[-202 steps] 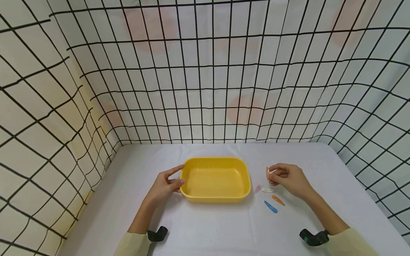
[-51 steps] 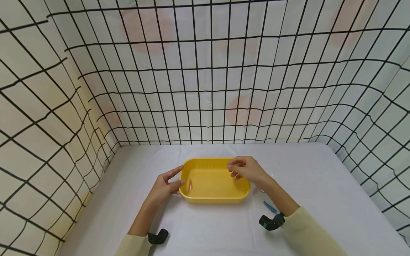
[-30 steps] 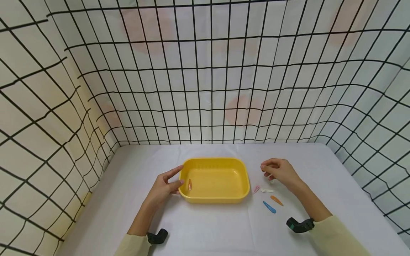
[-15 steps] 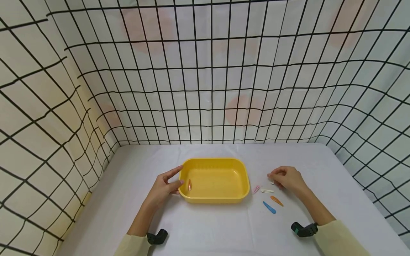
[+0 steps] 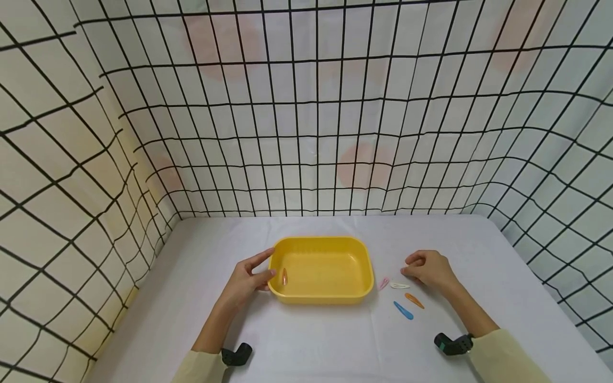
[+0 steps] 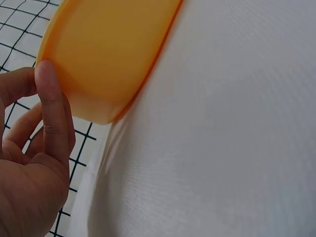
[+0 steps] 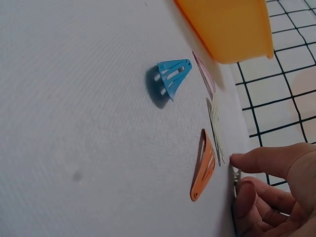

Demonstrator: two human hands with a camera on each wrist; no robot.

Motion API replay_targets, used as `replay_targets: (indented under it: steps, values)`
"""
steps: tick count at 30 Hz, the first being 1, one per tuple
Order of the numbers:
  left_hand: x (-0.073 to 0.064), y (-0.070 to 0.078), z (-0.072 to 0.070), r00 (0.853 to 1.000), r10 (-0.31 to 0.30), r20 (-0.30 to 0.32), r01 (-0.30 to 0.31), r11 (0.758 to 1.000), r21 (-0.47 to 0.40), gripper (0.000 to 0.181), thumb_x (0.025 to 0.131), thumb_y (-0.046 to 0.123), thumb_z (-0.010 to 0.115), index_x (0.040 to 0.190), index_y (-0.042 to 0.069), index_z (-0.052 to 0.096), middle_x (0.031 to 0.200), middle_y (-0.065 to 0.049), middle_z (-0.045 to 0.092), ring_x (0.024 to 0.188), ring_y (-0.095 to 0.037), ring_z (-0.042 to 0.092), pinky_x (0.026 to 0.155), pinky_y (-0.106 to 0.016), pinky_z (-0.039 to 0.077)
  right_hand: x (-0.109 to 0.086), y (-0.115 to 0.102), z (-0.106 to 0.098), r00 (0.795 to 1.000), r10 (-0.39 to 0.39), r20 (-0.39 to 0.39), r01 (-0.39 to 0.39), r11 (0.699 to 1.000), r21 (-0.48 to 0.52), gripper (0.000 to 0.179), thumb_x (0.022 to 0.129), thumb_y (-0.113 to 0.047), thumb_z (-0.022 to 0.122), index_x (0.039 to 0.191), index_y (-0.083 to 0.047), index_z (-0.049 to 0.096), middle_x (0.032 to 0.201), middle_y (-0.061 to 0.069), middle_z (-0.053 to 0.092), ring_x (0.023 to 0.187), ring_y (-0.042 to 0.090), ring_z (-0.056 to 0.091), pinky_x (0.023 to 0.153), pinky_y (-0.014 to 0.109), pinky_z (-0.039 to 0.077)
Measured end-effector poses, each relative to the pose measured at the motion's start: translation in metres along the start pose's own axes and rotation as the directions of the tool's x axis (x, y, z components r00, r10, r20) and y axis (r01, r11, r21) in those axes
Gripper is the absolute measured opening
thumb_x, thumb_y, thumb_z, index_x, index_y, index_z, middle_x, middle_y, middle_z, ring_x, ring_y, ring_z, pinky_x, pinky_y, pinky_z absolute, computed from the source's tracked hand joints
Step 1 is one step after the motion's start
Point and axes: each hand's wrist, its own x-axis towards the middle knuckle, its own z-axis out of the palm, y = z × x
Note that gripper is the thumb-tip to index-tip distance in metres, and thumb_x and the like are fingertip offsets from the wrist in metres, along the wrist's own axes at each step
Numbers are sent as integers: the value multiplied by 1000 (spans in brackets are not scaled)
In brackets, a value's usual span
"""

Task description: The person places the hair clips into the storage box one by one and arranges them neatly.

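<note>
No text, label or brand can be read in any view; no number either. No sign is legible.

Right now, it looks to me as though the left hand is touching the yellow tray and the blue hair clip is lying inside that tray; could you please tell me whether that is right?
Not quite: the blue hair clip lies outside the yellow tray, on the white cloth to its right, as the head view shows. The left hand is indeed touching the tray.
</note>
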Motion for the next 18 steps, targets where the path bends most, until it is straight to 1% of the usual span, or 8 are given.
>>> replay_targets:
  steps: [3,6,13,18]
  values:
    - [0,0,1,1000,3,3,-3,1000,-2,62,90,7,75,148,21,57,162,-6,45,59,-18,65,63,-22,62,0,2,-1,1000,-12,4,12,1000,16,28,88,-19,78,105,1,70,83,5,73,69,16,62,57,26,52]
    - [0,-1,0,1000,4,0,-4,1000,-5,62,90,7,75,148,22,58,161,-5,45,60,-18,65,63,-22,62,2,3,-2,1000,-22,11,21,999,37,26,90,-17,76,106,2,70,82,4,74,66,14,64,56,26,54]
    - [2,-1,0,1000,12,-3,-12,1000,7,62,90,8,76,147,22,59,162,-5,45,59,-18,65,63,-22,62,5,1,-4,1000,-10,11,10,998,57,26,92,-18,68,107,3,72,71,1,70,61,12,64,56,24,54]
    - [2,-2,-1,1000,15,-3,-15,1000,3,62,89,8,76,147,22,59,162,-5,44,60,-17,66,62,-23,62,6,1,-4,1000,6,29,-8,998,54,29,94,-20,67,110,4,72,70,0,69,62,12,64,56,24,55]
